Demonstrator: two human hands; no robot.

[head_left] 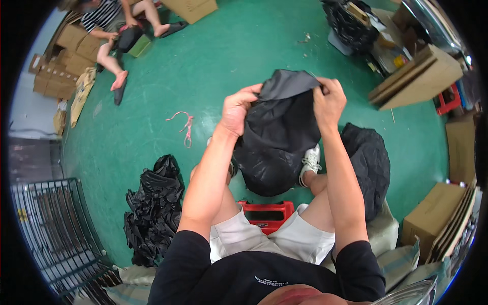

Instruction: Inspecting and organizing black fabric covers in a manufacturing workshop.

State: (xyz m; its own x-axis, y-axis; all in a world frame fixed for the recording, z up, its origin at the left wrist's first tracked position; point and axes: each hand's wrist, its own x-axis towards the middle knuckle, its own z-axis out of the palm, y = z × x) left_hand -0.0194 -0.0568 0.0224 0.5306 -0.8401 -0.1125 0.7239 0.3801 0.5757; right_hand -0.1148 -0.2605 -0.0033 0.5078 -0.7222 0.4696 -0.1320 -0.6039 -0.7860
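A piece of black fabric (pixel 282 119) hangs stretched between my two hands, its upper edge folded over toward me. My left hand (pixel 238 109) pinches its left corner, thumb and fingers closed on the cloth. At the other corner, my right hand (pixel 329 101) grips the edge the same way. Just below the fabric, between my feet, sits a rounded black plastic bag (pixel 269 173), partly covered by the cloth. Whether the cloth touches the bag, I cannot tell.
A red plastic stool (pixel 269 213) is between my legs. Crumpled black bags (pixel 152 208) lie at left, a dark sack (pixel 367 168) at right. Pink string (pixel 188 129) lies on the green floor. Another person (pixel 117 30) sits far left near cardboard boxes (pixel 56 79). Flattened cardboard (pixel 422 79) leans at right.
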